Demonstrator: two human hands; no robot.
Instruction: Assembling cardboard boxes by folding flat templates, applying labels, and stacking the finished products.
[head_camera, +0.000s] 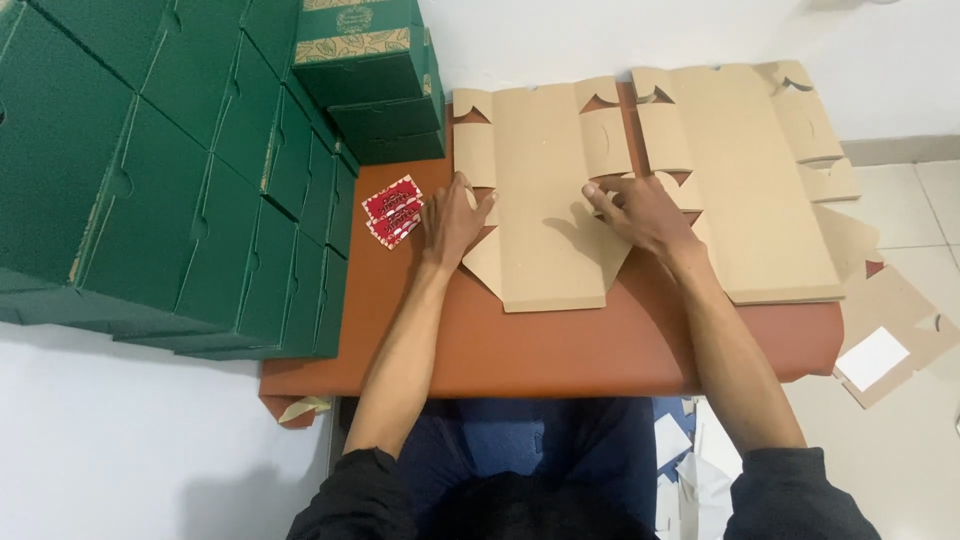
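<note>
Flat brown cardboard sheet (540, 210) on orange table (560, 350), pinned under spread left hand (455, 215) and flat-fingered right hand (640, 212), neither gripping; likely to slide or crease crookedly under uneven pressure, beside stacked green boxes (180, 170).

White wall (620, 35); pale tile floor (925, 210)

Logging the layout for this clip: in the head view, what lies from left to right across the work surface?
Stack of green boxes → red cards → left hand → flat box blank under both hands → right hand → second flat blank.
</note>
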